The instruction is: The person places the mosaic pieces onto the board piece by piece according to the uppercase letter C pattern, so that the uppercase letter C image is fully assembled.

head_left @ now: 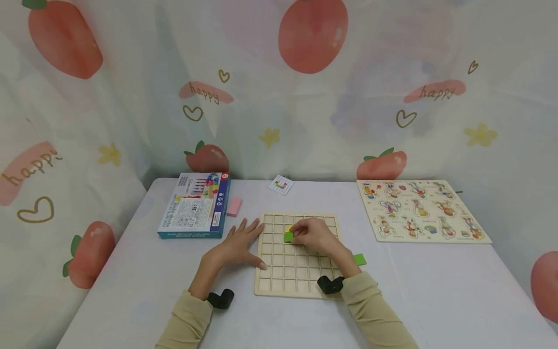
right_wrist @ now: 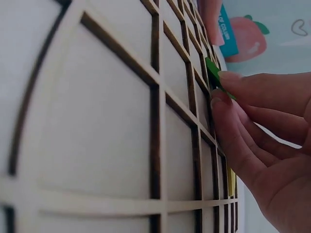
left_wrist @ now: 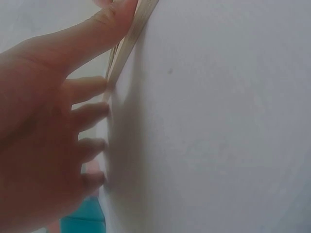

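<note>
A wooden grid board with square cells lies on the white table. My right hand pinches a green square tile between thumb and fingertips, over a cell in the upper left part of the board. Close behind it a yellow tile shows, partly covered by the fingers. In the right wrist view the green tile stands tilted against the grid bars. My left hand rests at the board's left edge with fingers spread, the thumb touching the rim.
A puzzle box lies at the back left, with a pink tile beside it. Behind the board is a small pattern card. Another green tile lies right of the board, partly behind the right wrist. A picture board lies farther right.
</note>
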A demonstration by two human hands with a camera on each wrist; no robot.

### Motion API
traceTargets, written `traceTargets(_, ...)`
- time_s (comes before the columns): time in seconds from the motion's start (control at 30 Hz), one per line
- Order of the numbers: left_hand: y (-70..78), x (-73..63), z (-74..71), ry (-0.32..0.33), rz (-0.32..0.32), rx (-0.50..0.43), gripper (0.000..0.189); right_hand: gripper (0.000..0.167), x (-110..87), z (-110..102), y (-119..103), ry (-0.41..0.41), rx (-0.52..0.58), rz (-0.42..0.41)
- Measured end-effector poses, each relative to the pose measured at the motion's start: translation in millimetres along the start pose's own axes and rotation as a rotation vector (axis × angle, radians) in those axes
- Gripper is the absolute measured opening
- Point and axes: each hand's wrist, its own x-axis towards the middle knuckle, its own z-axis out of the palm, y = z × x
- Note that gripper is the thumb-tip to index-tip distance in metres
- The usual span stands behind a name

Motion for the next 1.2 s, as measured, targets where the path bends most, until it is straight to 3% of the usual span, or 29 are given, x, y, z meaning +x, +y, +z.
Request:
traceTargets(0.43,5.4,-2.0,-1.8,0.003,-0.015,-0.013,0.111,0.018,-12.7,-15,10,0.054,-0.070,-0.026)
traceTargets(1.2,3.3,-0.6,1.3,0.000,-0.018,-0.004,0.113,0.019,-70.0,-57,48,0.073,-0.122,0.013)
